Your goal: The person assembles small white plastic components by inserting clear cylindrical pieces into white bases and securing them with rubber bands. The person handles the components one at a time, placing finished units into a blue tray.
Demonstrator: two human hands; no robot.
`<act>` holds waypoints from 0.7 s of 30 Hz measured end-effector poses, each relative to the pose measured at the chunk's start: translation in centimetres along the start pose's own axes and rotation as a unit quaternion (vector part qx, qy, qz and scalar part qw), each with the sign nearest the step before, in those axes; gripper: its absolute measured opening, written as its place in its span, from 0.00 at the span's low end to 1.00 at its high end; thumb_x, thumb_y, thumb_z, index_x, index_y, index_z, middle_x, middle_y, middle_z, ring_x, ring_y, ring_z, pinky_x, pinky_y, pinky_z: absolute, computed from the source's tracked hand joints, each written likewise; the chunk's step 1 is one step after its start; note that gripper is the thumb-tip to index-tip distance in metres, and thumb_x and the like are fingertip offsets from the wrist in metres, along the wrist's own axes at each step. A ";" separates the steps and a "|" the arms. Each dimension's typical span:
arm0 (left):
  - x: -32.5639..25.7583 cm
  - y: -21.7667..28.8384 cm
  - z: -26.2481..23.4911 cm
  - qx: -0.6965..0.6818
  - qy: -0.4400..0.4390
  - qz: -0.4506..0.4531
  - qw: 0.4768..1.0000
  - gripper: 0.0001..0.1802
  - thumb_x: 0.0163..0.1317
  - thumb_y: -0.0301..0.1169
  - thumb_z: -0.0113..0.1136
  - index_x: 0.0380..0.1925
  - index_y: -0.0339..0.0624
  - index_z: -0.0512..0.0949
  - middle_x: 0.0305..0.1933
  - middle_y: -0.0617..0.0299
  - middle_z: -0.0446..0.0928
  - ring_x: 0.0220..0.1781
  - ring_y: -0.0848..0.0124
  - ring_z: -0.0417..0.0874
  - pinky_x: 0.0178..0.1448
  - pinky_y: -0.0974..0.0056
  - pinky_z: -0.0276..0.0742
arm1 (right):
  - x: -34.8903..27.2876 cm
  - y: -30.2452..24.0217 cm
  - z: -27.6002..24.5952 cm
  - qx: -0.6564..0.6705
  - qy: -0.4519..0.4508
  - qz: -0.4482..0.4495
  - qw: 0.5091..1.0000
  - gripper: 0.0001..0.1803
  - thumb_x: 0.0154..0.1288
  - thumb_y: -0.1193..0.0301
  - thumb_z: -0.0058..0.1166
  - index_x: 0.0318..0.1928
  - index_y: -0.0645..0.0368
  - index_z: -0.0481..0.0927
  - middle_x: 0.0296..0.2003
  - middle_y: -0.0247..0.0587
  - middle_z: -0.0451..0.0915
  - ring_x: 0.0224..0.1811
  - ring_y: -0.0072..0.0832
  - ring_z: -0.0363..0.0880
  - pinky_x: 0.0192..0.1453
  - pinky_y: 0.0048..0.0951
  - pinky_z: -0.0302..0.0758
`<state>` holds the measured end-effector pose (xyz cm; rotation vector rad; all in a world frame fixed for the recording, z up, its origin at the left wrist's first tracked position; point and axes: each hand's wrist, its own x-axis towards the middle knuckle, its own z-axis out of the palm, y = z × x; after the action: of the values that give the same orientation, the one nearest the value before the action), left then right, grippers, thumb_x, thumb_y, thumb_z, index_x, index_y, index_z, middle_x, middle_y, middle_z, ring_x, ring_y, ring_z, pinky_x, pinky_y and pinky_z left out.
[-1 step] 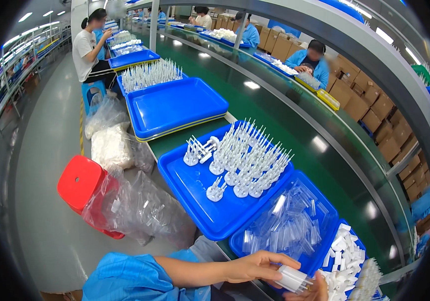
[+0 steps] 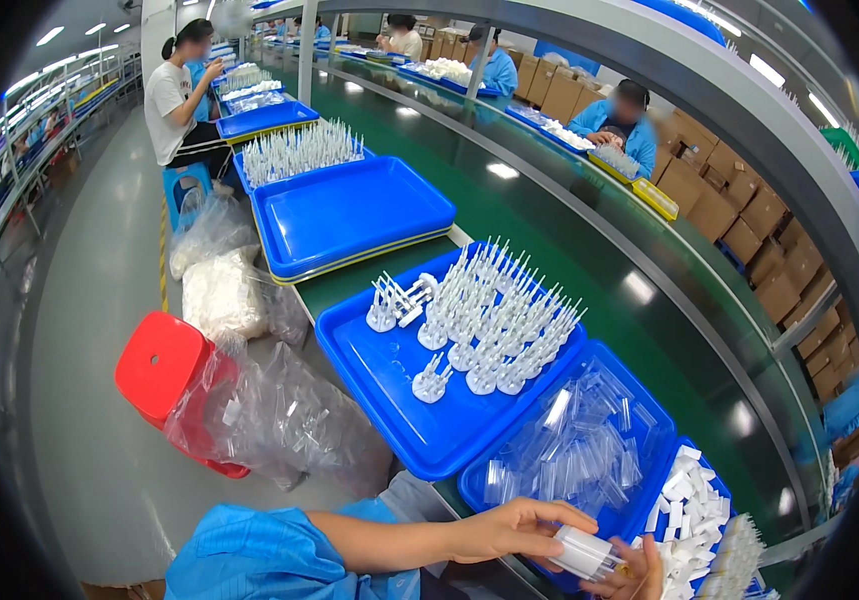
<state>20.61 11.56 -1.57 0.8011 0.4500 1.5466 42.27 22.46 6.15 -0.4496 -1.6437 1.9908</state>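
At the lower right, my left hand (image 2: 507, 530) is closed on a short white plastic part (image 2: 579, 552), with thumb and fingers around its near end. Something clear and thin shows at the part's other end, where the fingertips of my right hand (image 2: 641, 574) grip it. Most of my right hand is cut off by the lower edge. Just beyond my hands is a blue tray (image 2: 641, 520) of clear plastic tubes (image 2: 589, 445). Farther left, another blue tray (image 2: 379, 375) bears many upright white pronged pieces (image 2: 494, 310), standing in clusters on round bases.
Small white plastic pieces (image 2: 684, 510) fill a tray at the right, beside thin pale pieces (image 2: 734, 560). Stacked blue trays (image 2: 349, 205) stand farther along the green conveyor (image 2: 589, 230). A red stool (image 2: 159, 360) and plastic bags (image 2: 289, 410) are on the floor. Co-workers sit along the line.
My right hand's fingers have shifted slightly around the far end of the white plastic part. The part has turned a little, and its clear end shows more. The trays have not moved.
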 end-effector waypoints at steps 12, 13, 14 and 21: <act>0.3 -0.6 0.5 0.015 0.007 0.064 0.998 0.22 0.62 0.22 0.61 0.58 0.33 0.76 0.58 0.56 0.69 0.62 0.67 0.73 0.60 0.67 0.78 | 1.5 1.1 2.4 -0.483 0.025 0.008 0.875 0.24 0.52 0.77 0.64 0.52 0.66 0.78 0.43 0.46 0.82 0.48 0.35 0.81 0.55 0.31 0.75; 0.2 -1.1 0.1 -0.010 -0.002 0.039 0.999 0.24 0.62 0.26 0.63 0.58 0.31 0.74 0.60 0.54 0.70 0.63 0.66 0.73 0.59 0.65 0.80 | 1.4 1.2 1.4 -0.510 -0.003 0.053 0.858 0.21 0.54 0.77 0.62 0.51 0.66 0.79 0.42 0.46 0.83 0.48 0.35 0.82 0.55 0.31 0.75; 0.1 -1.3 0.1 -0.098 -0.019 0.012 0.995 0.24 0.64 0.27 0.61 0.59 0.31 0.73 0.60 0.53 0.70 0.62 0.65 0.75 0.58 0.65 0.82 | 1.2 1.4 0.2 -0.536 -0.032 0.098 0.838 0.19 0.55 0.77 0.59 0.49 0.67 0.80 0.40 0.46 0.83 0.47 0.35 0.82 0.54 0.30 0.76; 1.2 -6.2 0.8 -0.471 -0.097 -0.063 0.875 0.30 0.67 0.30 0.58 0.66 0.33 0.63 0.64 0.47 0.66 0.61 0.63 0.77 0.57 0.63 0.85 | -1.0 8.0 -1.6 0.429 -0.314 -0.053 0.845 0.24 0.71 0.58 0.56 0.56 0.65 0.78 0.24 0.45 0.83 0.13 0.28 0.77 0.18 0.18 0.70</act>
<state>25.55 13.54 -5.02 0.1410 -0.3983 1.3191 42.54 22.11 -2.06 0.6739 -0.8297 2.6594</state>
